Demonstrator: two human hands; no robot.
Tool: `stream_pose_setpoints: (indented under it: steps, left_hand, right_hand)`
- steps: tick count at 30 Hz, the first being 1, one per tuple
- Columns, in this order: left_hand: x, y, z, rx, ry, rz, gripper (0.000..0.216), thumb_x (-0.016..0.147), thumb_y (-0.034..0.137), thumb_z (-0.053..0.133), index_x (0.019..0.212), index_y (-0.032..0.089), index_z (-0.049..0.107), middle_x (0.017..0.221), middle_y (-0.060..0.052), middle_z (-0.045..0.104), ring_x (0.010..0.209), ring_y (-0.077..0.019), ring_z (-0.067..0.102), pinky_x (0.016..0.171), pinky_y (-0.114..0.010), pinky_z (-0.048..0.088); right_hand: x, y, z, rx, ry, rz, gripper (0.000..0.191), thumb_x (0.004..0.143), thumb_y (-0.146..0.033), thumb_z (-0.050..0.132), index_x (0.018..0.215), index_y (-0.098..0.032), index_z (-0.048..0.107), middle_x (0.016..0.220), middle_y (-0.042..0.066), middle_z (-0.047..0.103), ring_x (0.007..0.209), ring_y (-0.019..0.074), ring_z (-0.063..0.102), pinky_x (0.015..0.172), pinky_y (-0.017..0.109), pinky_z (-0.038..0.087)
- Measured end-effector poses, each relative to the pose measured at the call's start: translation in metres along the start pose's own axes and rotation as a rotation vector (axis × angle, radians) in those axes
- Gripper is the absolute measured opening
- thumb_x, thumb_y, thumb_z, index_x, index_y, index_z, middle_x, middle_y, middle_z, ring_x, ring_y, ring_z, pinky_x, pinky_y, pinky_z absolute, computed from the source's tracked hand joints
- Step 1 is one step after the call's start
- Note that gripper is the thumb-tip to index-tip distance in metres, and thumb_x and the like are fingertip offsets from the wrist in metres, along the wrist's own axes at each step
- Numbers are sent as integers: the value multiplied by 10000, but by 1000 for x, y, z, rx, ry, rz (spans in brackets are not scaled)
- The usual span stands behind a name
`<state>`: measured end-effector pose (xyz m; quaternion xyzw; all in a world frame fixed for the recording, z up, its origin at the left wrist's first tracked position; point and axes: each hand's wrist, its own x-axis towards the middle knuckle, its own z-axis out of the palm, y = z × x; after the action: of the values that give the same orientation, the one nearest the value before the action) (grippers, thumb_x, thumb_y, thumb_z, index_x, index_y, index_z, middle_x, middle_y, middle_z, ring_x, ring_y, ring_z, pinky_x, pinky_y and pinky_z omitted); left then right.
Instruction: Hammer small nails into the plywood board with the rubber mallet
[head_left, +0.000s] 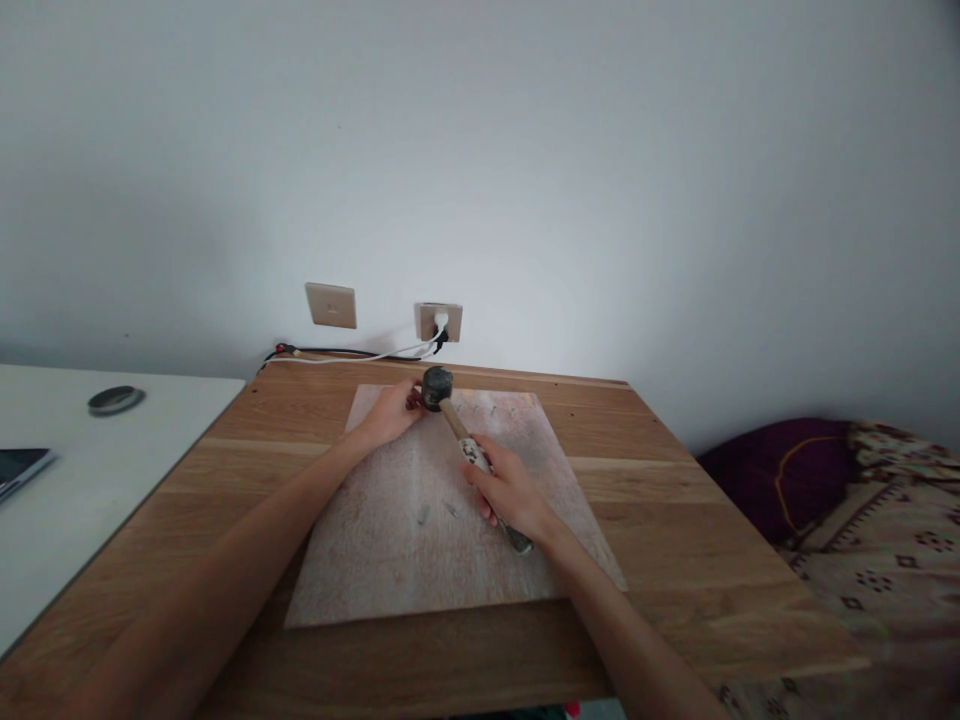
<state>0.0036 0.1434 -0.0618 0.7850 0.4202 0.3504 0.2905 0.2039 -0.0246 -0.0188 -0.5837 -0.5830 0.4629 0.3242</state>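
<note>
I am gripping the mallet in my right hand, its head resting beside my left hand, which is pinching something small I cannot make out at the far edge of the board. A row of nails already stands there; two loose ones are lying mid-board, so more seem left.

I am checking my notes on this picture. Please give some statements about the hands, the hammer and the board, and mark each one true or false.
1. The right hand grips the wooden handle of the black-headed hammer. True.
2. The left hand rests on the white table. False: it lies on the pale square board, beside the hammer head.
3. The board lies on the brown wooden table. True.
4. The hammer head is raised above the wall socket. False: it is low, at the board's far edge.
</note>
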Motion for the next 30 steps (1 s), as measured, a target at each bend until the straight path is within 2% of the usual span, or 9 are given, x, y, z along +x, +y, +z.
stream_pose_setpoints:
  steps: [4, 7, 9, 13, 16, 19, 23, 28, 30]
  left_hand:
    - [-1, 5, -4, 51, -16, -15, 405, 714, 135, 630, 1116, 169, 659, 901, -42, 756, 847, -241, 719, 806, -354, 559]
    - [-14, 21, -15, 224, -5, 34, 246, 740, 131, 639, 980, 179, 633, 948, -66, 716, 879, -243, 689, 799, -355, 547]
    - [-31, 40, -21, 382, -45, 143, 134, 790, 155, 647, 918, 186, 622, 980, -80, 694, 912, -251, 674, 814, -367, 538]
    - [-76, 85, -16, 580, -436, 565, 106, 881, 164, 680, 975, 209, 661, 968, -48, 729, 951, -239, 701, 871, -361, 529]
    - [-103, 109, 2, 731, -489, 752, 118, 942, 126, 647, 1017, 208, 689, 969, -52, 772, 962, -242, 729, 896, -379, 535]
    - [-112, 115, 17, 839, -462, 803, 129, 969, 121, 625, 946, 223, 700, 889, -46, 775, 897, -237, 732, 859, -379, 543]
    - [-89, 91, 9, 675, -377, 696, 127, 958, 132, 630, 986, 226, 711, 975, -51, 770, 975, -230, 711, 926, -372, 536]
    - [-36, 36, -19, 300, 8, 153, 110, 913, 172, 623, 931, 217, 722, 992, -61, 777, 964, -246, 717, 905, -373, 546]
    - [-24, 18, -22, 199, 76, 16, 89, 859, 159, 644, 878, 219, 708, 917, -41, 784, 890, -234, 728, 878, -366, 555]
  right_hand:
    - [0, 3, 0, 7, -10, 6, 345, 903, -326, 527, 1216, -187, 566, 425, -121, 492, 309, 125, 454, 298, 179, 349]
    - [0, 10, -2, 39, -12, -5, 368, 895, -361, 537, 1218, -187, 566, 426, -125, 489, 312, 123, 453, 301, 178, 347]
    - [-2, 14, -4, 62, 0, -10, 399, 895, -388, 546, 1239, -187, 564, 428, -129, 487, 312, 119, 451, 306, 176, 343]
    - [-4, 15, -8, 100, 68, -32, 456, 887, -448, 570, 1259, -184, 562, 456, -123, 500, 329, 122, 464, 317, 187, 363]
    - [-6, 10, -12, 110, 93, -28, 458, 870, -445, 589, 1247, -185, 564, 493, -118, 507, 343, 124, 474, 315, 199, 382]
    - [-9, 5, -14, 96, 83, -33, 461, 866, -436, 590, 1253, -188, 565, 529, -115, 510, 347, 117, 470, 312, 200, 378]
    - [-10, 3, -13, 77, 65, -34, 454, 869, -449, 584, 1237, -184, 567, 546, -110, 514, 346, 109, 468, 312, 197, 380]
    - [-7, 4, -7, 95, 46, -33, 424, 886, -426, 576, 1237, -187, 567, 537, -119, 491, 341, 96, 464, 311, 176, 351]
    - [-5, 4, -4, 113, 43, -38, 451, 882, -425, 585, 1264, -187, 566, 564, -115, 508, 345, 90, 469, 311, 175, 360]
